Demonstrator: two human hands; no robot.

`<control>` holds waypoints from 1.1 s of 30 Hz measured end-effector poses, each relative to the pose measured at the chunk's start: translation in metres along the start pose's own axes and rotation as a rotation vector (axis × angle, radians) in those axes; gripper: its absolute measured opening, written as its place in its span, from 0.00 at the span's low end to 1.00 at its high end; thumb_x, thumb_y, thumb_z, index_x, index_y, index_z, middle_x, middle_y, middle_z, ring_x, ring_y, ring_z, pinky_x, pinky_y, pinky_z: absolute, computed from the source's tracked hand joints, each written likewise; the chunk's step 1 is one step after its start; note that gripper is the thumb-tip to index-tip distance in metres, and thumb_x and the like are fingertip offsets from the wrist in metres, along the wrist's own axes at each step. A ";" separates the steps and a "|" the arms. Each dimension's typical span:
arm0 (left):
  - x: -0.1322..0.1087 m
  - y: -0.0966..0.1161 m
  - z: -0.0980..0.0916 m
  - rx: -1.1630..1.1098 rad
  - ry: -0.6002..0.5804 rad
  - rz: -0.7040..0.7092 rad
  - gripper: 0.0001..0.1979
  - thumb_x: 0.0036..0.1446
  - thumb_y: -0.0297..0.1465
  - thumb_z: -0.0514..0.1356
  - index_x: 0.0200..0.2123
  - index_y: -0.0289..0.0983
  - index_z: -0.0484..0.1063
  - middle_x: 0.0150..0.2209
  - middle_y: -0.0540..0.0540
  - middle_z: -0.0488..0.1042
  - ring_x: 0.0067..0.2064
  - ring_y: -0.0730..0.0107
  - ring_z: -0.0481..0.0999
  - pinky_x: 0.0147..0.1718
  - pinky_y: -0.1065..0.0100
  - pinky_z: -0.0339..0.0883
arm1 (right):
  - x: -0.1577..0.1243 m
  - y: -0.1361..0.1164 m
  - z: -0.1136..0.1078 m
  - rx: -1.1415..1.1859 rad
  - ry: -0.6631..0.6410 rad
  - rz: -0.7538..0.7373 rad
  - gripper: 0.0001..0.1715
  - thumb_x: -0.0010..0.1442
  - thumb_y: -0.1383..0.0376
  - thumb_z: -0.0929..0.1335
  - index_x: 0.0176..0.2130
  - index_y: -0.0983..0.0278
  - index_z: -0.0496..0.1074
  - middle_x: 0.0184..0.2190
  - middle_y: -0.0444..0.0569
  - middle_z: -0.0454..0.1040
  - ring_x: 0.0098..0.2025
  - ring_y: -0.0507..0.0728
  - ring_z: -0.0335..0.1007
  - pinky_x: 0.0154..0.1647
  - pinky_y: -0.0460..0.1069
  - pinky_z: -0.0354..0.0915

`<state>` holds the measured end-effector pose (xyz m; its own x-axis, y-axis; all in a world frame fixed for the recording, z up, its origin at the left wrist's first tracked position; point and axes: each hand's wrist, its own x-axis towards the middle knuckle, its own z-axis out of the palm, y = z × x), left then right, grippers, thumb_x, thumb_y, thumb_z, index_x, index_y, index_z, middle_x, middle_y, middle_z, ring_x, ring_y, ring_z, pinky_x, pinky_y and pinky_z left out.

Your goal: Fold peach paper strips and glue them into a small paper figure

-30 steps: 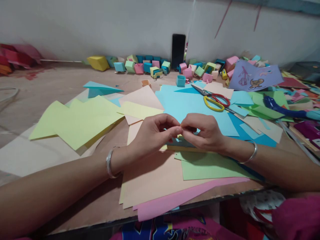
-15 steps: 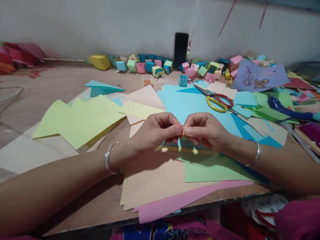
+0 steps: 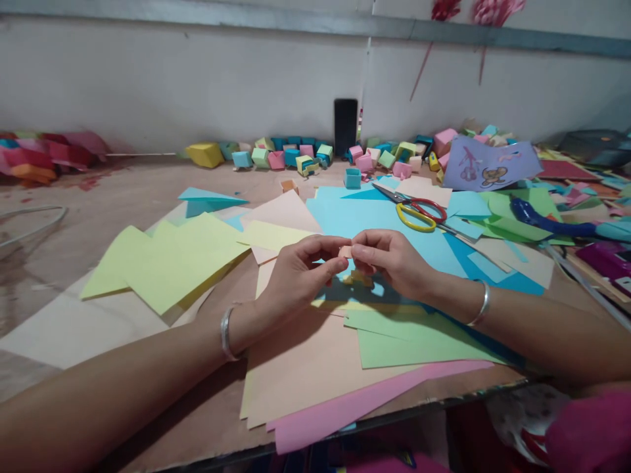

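Both hands meet over the middle of the paper pile, held a little above it, and the front edge of the plywood table (image 3: pixel 98 190) runs just behind the forearms on the person's side. The widest bare stretch of board lies well out to the left of the pinch and beyond it. To the right the room is tight: a pair of scissors with one yellow and one red handle (image 3: pixel 419 213) lies just beyond the right hand (image 3: pixel 394 263), and a glossy dark blue plastic tool (image 3: pixel 542 223) sits farther right among offcuts. The left hand (image 3: pixel 300 272) and the right hand each close thumb and forefinger on a small peach folded scrap of paper (image 3: pixel 345 251), which sits right between the fingertips at the centre of the grip (most of it is hidden by them). Directly under the pinch is a large light blue paper sheet (image 3: pixel 374 217). Nearer the person lie a pale green paper sheet (image 3: pixel 409 335), a broad peach paper sheet (image 3: pixel 296 368) and a pink paper sheet (image 3: pixel 345 407) that overhangs the table edge. Left of the grip lies a fan of yellow-green paper sheets (image 3: pixel 167 263). Far beyond it, a row of small folded paper boxes in mixed colours (image 3: pixel 296 154) lines the grey wall, with a black upright phone (image 3: pixel 346 127) leaning among them.
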<state>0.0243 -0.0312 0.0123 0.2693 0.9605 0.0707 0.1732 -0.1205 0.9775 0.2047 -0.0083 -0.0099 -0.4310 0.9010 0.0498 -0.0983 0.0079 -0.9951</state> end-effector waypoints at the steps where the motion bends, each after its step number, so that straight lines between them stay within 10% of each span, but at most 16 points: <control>1: 0.001 -0.002 0.000 0.038 0.038 0.035 0.09 0.54 0.31 0.64 0.39 0.37 0.77 0.31 0.48 0.76 0.28 0.74 0.70 0.24 0.73 0.64 | 0.000 0.000 0.001 -0.016 0.013 -0.015 0.15 0.56 0.56 0.71 0.31 0.66 0.71 0.21 0.41 0.68 0.22 0.47 0.59 0.22 0.44 0.54; 8: 0.009 -0.016 -0.006 0.278 0.120 0.397 0.05 0.51 0.30 0.66 0.34 0.39 0.77 0.31 0.48 0.75 0.32 0.71 0.74 0.29 0.69 0.69 | 0.000 0.000 0.005 -0.182 0.081 -0.073 0.16 0.54 0.55 0.72 0.35 0.65 0.73 0.31 0.46 0.74 0.30 0.50 0.66 0.28 0.46 0.62; 14: 0.012 -0.020 -0.007 0.241 0.166 0.360 0.06 0.52 0.30 0.65 0.35 0.38 0.74 0.37 0.46 0.74 0.35 0.70 0.75 0.31 0.69 0.70 | 0.001 0.001 0.003 -0.030 0.146 -0.082 0.13 0.53 0.59 0.73 0.37 0.65 0.73 0.31 0.46 0.75 0.29 0.49 0.67 0.26 0.45 0.60; 20: 0.017 -0.032 -0.011 0.257 0.258 0.447 0.28 0.44 0.30 0.70 0.48 0.41 0.65 0.47 0.44 0.67 0.50 0.61 0.71 0.44 0.62 0.69 | 0.011 0.009 -0.003 0.089 0.225 -0.066 0.14 0.55 0.59 0.71 0.39 0.65 0.71 0.28 0.45 0.74 0.26 0.48 0.66 0.23 0.44 0.57; 28: 0.015 -0.035 -0.011 0.369 0.136 0.531 0.34 0.47 0.34 0.70 0.56 0.42 0.61 0.53 0.41 0.66 0.55 0.57 0.68 0.49 0.58 0.69 | 0.005 0.009 -0.001 -0.086 0.119 -0.187 0.17 0.54 0.62 0.71 0.42 0.65 0.68 0.30 0.45 0.73 0.32 0.52 0.71 0.33 0.48 0.66; 33: 0.015 -0.026 -0.011 0.532 0.001 0.648 0.16 0.52 0.31 0.66 0.45 0.43 0.72 0.46 0.44 0.72 0.50 0.60 0.71 0.47 0.59 0.70 | 0.003 0.013 0.001 -0.316 0.042 -0.266 0.21 0.55 0.62 0.71 0.46 0.64 0.64 0.29 0.43 0.75 0.31 0.51 0.71 0.31 0.47 0.64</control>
<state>0.0129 -0.0110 -0.0102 0.4683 0.6607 0.5867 0.4085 -0.7507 0.5192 0.2009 -0.0062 -0.0229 -0.3905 0.8662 0.3117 0.0820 0.3700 -0.9254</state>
